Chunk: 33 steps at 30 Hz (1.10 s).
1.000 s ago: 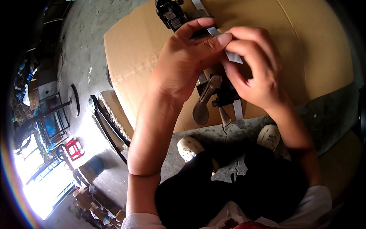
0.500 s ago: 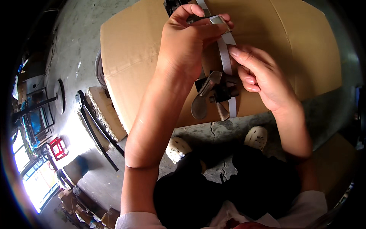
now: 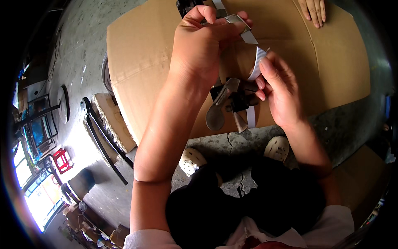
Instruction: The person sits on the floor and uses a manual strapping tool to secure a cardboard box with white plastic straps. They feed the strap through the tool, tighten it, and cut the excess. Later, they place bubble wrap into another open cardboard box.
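Note:
A large cardboard box (image 3: 145, 54) fills the space before me, with white plastic strapping across it. At its far side my left hand (image 3: 201, 45) pinches a metal strap seal (image 3: 237, 19), from which a short white strap end sticks out. My right hand (image 3: 282, 87) grips another strap end (image 3: 258, 60), ribbed and curling upward, between thumb and fingers. The two ends are a small gap apart. Below, by the box's near edge, a dark metal strapping tensioner (image 3: 232, 103) with a flat lever sits on the strap. Some fingers of my left hand are hidden.
Another person's hand (image 3: 314, 12) rests flat on the box at the far right. A dark tool (image 3: 190, 6) lies at the far edge. On the floor to the left, a long-handled black cutter (image 3: 103, 137) leans by a torn block (image 3: 112, 120); a red stool (image 3: 62, 161) stands further off.
The strap end in my right hand has come away from the seal and bent to the right. My right hand has drawn slightly nearer me. Another person's hand has appeared at far right.

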{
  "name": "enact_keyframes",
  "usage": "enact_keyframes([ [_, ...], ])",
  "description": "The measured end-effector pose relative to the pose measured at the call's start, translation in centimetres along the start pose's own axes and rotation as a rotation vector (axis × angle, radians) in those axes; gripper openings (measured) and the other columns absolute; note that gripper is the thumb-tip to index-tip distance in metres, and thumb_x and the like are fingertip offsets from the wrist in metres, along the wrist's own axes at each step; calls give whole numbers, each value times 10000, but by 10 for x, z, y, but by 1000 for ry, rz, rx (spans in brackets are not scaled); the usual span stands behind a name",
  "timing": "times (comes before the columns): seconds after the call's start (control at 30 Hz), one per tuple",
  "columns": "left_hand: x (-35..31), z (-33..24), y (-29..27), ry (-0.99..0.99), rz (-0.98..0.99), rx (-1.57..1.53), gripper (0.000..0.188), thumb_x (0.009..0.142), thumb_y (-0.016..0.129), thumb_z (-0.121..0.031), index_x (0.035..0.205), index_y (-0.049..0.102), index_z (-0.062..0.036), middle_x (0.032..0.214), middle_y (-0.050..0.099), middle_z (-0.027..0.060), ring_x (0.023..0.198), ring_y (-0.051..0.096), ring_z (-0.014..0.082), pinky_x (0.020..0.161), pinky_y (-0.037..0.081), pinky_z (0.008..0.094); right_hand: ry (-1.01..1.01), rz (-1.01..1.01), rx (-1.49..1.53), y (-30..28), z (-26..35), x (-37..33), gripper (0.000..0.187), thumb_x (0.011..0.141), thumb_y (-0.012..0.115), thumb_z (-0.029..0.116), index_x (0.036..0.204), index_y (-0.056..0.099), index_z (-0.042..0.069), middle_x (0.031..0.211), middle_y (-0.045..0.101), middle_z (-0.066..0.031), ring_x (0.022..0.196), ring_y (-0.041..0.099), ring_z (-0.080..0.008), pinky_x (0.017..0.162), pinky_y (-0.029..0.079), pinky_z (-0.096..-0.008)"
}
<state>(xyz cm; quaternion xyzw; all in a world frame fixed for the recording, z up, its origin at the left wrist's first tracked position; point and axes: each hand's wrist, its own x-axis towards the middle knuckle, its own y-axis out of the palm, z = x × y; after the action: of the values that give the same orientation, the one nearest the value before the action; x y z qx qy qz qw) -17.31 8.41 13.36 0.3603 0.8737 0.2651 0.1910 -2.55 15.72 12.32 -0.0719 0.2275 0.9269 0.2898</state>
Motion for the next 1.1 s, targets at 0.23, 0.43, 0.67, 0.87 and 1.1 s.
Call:
enact_keyframes([
  [0.23, -4, 10, 5, 115, 2, 135, 333, 755, 563, 158, 707, 380, -115, 940, 645, 229, 888, 655, 288, 733, 546, 296, 33, -25, -69, 3, 0, 11, 282, 908, 566, 242, 676, 482, 106, 573, 342, 101, 499, 272, 5, 429, 206, -193],
  [0.43, -2, 6, 4, 86, 36, 195, 343, 742, 585, 151, 715, 369, -115, 948, 646, 226, 899, 653, 285, 740, 538, 289, -107, -80, -33, 0, -11, 7, 268, 901, 573, 212, 673, 509, 85, 575, 370, 94, 479, 269, 5, 406, 200, -202],
  [0.67, 0, 3, -2, 47, 95, 242, 346, 736, 579, 151, 730, 357, -114, 956, 649, 206, 931, 645, 282, 764, 527, 283, 47, 5, -126, -5, 6, 13, 282, 884, 597, 228, 659, 512, 81, 558, 384, 85, 480, 305, 5, 405, 212, -196],
  [0.87, -1, -7, -3, -105, 72, 290, 341, 735, 591, 132, 767, 360, -117, 983, 649, 179, 957, 635, 247, 783, 513, 263, 19, 24, -205, -5, 5, 16, 278, 862, 625, 256, 681, 538, 64, 551, 409, 72, 456, 319, -5, 390, 217, -204],
  [1.1, -4, -11, 4, -142, 45, 359, 325, 748, 599, 109, 760, 363, -115, 957, 650, 154, 862, 636, 159, 737, 510, 235, 75, 66, -272, -7, 8, 19, 274, 868, 622, 264, 742, 564, 27, 531, 441, 31, 386, 395, -42, 353, 322, -212],
])
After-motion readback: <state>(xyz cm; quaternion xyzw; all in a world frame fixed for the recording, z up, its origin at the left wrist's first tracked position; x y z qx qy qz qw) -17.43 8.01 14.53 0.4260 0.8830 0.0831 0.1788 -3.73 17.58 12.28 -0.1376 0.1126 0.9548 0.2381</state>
